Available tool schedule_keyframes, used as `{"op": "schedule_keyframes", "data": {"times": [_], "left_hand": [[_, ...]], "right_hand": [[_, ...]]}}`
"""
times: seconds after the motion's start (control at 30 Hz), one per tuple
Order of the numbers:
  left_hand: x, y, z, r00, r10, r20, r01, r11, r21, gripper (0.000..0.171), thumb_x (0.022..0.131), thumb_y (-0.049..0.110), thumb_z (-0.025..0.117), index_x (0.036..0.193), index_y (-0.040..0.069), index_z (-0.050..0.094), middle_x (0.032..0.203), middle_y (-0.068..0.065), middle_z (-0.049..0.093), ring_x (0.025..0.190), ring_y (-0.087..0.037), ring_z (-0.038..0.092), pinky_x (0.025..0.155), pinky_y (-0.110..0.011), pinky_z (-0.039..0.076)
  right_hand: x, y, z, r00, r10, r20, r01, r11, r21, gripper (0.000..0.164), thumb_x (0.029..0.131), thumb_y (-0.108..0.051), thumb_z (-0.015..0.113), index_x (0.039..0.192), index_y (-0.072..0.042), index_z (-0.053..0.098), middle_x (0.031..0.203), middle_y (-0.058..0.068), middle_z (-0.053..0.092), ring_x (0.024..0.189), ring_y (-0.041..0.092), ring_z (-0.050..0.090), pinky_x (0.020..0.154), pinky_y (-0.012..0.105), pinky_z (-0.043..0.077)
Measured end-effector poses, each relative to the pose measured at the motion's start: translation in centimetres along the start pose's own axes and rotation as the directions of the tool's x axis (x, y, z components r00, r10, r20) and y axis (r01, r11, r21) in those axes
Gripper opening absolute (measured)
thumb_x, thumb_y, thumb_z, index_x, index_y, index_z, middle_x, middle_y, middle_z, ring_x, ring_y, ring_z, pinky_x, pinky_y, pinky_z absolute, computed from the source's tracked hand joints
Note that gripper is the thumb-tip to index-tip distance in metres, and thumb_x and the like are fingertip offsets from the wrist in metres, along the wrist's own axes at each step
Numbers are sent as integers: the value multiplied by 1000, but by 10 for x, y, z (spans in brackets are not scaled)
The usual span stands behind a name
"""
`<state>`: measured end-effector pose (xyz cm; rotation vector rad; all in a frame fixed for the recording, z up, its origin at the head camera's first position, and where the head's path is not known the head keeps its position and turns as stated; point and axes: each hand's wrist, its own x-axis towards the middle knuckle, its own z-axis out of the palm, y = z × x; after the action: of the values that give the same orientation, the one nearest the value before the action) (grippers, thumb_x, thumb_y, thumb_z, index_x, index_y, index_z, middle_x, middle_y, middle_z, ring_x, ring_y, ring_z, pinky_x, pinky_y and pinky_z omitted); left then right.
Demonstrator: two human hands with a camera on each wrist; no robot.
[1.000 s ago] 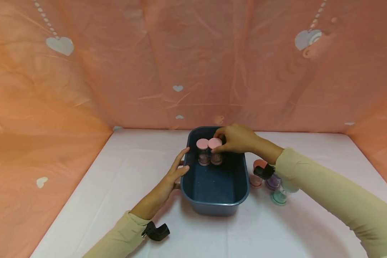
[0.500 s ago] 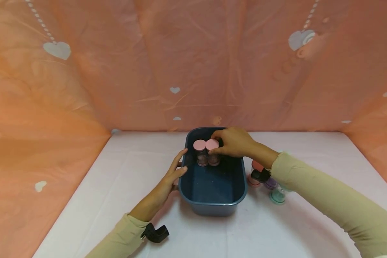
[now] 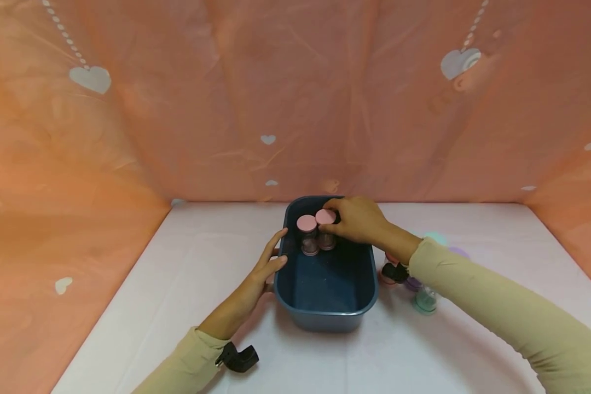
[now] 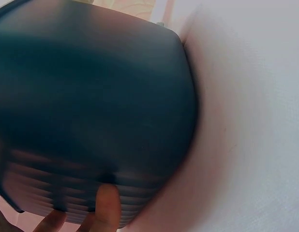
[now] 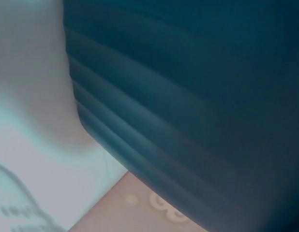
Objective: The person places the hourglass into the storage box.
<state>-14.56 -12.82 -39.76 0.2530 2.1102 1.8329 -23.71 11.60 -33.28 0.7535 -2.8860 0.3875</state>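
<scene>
A deep dark-blue plastic bin (image 3: 320, 322) stands on the white-covered table. Against its left side lies my left hand (image 3: 256, 276), index finger and thumb extended at the rim; in the left wrist view, its fingertips (image 4: 108, 205) touch the ribbed outer wall. My right hand (image 3: 359, 219) reaches inside and pinches a small clear jar with a pink lid (image 3: 325, 216) near its top. Beside it, another pink-lidded clear jar (image 3: 307, 232) stands upright near the bin's back left. The right wrist view holds only the bin's ribbed outside wall (image 5: 154, 96); the hand is hidden there.
Several more jars stand right of the bin, partly covered by the right forearm: a teal one (image 3: 426, 300), a purple one (image 3: 413, 283) and a coral one (image 3: 388, 276). An orange sheet with hearts (image 3: 295, 98) hangs behind the table.
The jar in my right hand has shifted slightly toward the back of the bin relative to its neighbour. My left hand has stayed at the bin's side.
</scene>
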Motion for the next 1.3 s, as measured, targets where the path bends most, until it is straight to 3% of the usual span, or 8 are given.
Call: {"op": "schedule_keyframes", "data": {"times": [0.2, 0.4, 0.73, 1.3], "left_hand": [[-1, 3, 0, 1000, -1, 4, 1, 1000, 0, 60, 98, 43, 37, 154, 48, 17, 155, -13, 16, 142, -44, 29, 93, -51, 44], [-1, 5, -1, 1000, 5, -5, -5, 1000, -13, 60, 97, 45, 40, 153, 52, 18, 154, -12, 18, 141, -43, 31, 90, -48, 46], [0, 2, 0, 1000, 9, 5, -9, 1000, -19, 63, 96, 45, 41, 155, 47, 17, 152, -14, 19, 138, -42, 34, 88, -46, 48], [1, 3, 3, 1000, 10, -9, -10, 1000, -9, 60, 97, 46, 40, 153, 51, 18, 152, -12, 20, 140, -42, 32, 92, -50, 44]], "right_hand": [[-2, 1, -1, 1000, -10, -20, 11, 999, 46, 51, 84, -45, 76, 126, -18, 70, 114, 7, 74, 99, 27, 69, 82, 44, 53], [-1, 2, -1, 998, -22, -52, 24, 998, 53, 48, 84, -44, 77, 124, -19, 71, 111, 6, 75, 96, 25, 69, 78, 42, 53], [-3, 3, 0, 995, -56, -80, 60, 997, 50, 29, 81, -34, 82, 106, -20, 79, 104, 1, 77, 95, 24, 69, 78, 42, 53], [-4, 5, -2, 999, -15, -38, 16, 1000, 8, 39, 76, -37, 85, 108, -17, 76, 103, 4, 75, 94, 27, 68, 84, 44, 52]]}}
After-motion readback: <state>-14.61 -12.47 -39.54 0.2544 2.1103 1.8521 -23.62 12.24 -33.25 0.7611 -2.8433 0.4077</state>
